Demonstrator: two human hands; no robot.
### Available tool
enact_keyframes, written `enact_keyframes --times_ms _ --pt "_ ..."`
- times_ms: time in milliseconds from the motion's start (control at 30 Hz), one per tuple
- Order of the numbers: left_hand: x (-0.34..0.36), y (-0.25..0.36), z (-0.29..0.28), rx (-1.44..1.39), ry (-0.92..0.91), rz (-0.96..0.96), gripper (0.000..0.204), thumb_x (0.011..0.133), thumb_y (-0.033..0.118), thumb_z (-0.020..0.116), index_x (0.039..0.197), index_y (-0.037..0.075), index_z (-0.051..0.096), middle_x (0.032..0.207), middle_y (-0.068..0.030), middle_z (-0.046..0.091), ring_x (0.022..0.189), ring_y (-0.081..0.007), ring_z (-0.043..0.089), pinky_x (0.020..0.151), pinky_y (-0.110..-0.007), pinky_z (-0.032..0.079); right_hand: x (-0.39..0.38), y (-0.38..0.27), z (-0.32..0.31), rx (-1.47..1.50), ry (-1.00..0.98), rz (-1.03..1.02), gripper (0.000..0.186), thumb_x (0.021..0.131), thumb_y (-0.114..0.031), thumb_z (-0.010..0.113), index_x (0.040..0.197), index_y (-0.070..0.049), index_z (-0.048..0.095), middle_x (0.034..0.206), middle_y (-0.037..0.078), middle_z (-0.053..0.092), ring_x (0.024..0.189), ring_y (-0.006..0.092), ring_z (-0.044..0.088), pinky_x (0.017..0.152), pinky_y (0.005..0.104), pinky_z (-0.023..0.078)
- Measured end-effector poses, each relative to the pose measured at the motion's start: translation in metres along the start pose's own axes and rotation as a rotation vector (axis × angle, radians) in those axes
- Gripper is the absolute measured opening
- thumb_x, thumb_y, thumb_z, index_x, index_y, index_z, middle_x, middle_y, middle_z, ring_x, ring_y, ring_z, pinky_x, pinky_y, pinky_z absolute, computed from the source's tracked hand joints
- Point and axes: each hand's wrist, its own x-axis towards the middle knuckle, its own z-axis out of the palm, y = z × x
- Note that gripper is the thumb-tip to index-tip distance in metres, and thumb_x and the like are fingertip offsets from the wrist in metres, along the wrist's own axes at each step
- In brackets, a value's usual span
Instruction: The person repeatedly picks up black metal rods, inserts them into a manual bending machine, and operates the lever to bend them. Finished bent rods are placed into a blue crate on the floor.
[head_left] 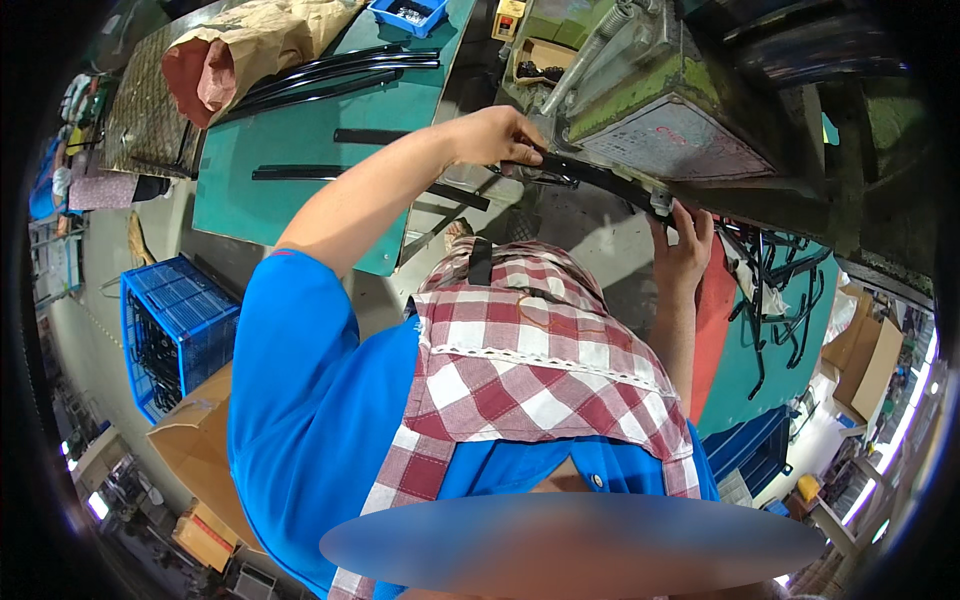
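A glossy black curved bar spans between my two hands in front of a green machine. At its left end, my left hand is closed with thumb and fingers pinching the bar. The fingers of my right hand close around the other end, beside a small metal fitting on the machine. That end is partly hidden by my fingertips and the fitting. Below my left wrist, another dark bar juts past the edge of the green table.
More black bars lie on the left table near a brown paper sack and a blue tray. To the right, bent black rods cover a green and red surface. A blue crate stands at lower left.
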Motion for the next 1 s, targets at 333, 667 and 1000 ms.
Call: enact_keyframes --times_ms 333,667,1000 --pt "0.039 -0.003 0.004 -0.026 0.081 0.066 0.023 0.081 0.011 0.073 0.101 0.001 0.067 0.085 -0.0074 0.07 0.074 -0.0144 0.064 0.07 -0.03 0.052 -0.004 0.03 0.012 0.136 -0.006 0.073 0.046 0.072 -0.007 0.078 0.116 -0.009 0.063 0.121 0.017 0.056 0.113 0.035 0.054 0.089 0.041 0.047" --pt "0.042 -0.037 -0.006 0.057 0.022 0.11 0.023 0.084 0.014 0.071 0.099 -0.002 0.066 0.082 -0.0089 0.069 0.071 -0.016 0.066 0.069 -0.031 0.05 -0.009 0.034 0.015 0.088 -0.003 0.042 0.041 0.072 -0.005 0.076 0.111 -0.007 0.064 0.114 0.016 0.06 0.105 0.0332 0.058 0.087 0.0385 0.049" --pt "0.044 -0.036 -0.003 0.276 0.005 -0.109 0.041 0.078 0.044 0.074 0.077 0.004 0.066 0.066 -0.0065 0.066 0.07 -0.0181 0.065 0.066 -0.034 0.049 -0.023 0.04 0.032 0.069 -0.076 0.081 0.034 0.074 -0.012 0.078 0.105 -0.004 0.066 0.107 0.015 0.062 0.099 0.0328 0.06 0.085 0.0373 0.049"
